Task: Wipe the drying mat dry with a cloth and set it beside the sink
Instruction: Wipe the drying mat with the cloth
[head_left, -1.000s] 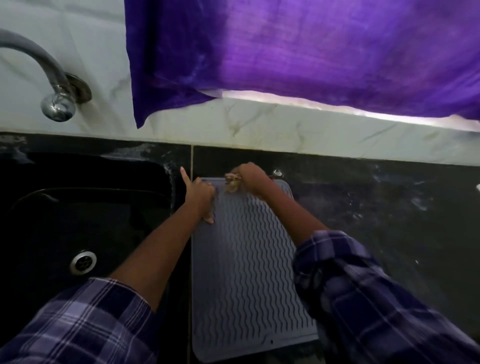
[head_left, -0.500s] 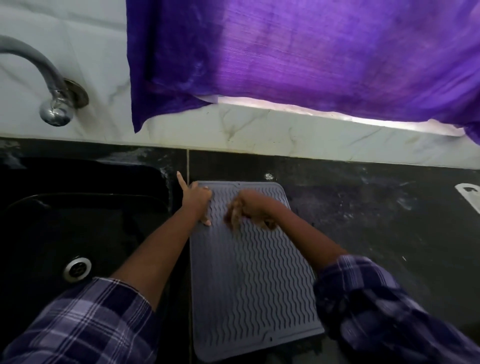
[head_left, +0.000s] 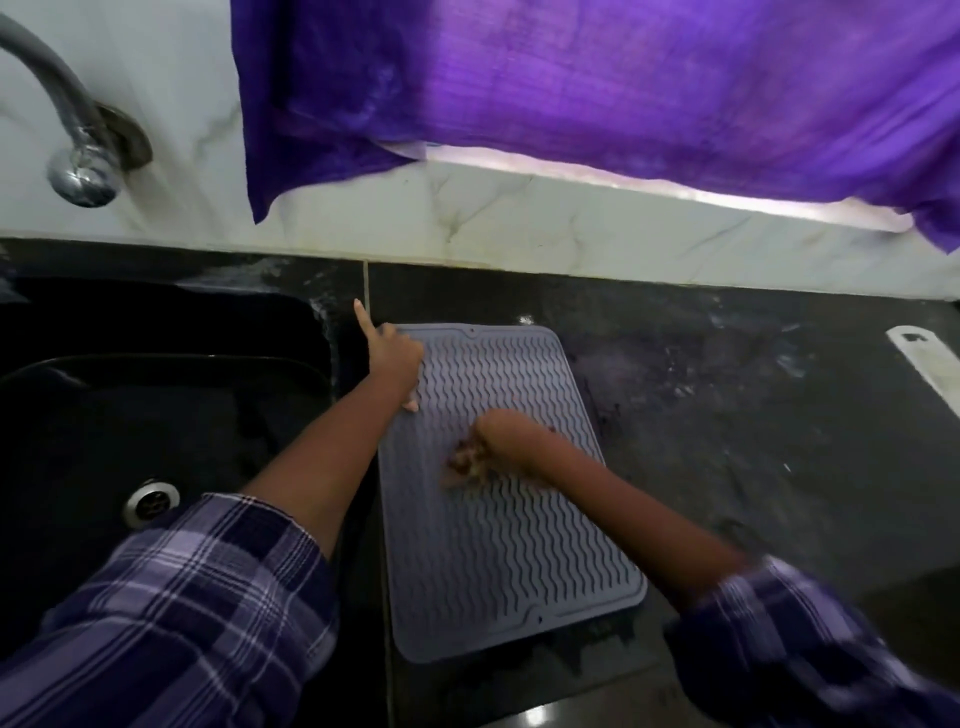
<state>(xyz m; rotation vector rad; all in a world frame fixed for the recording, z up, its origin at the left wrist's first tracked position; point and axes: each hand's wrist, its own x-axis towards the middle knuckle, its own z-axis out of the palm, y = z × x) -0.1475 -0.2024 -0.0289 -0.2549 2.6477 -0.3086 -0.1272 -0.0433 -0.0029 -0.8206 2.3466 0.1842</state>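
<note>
Mat (head_left: 511, 499) lies flat on the dark counter (head_left: 727, 441), just right of the sink (head_left: 156, 395). Over the last second my right hand (head_left: 485, 452) has swept from the mat's far edge down toward its middle, bunched on a small brownish cloth (head_left: 462, 465); I judge that as one wiping stroke, with the near half left to do. My left hand (head_left: 397, 358) has stayed at the far left corner, pressing the mat down with one finger raised, gripping nothing. Motion blur smears the right hand and cloth, so I cannot tell the exact grip. Whether the mat is wet I cannot see.
</note>
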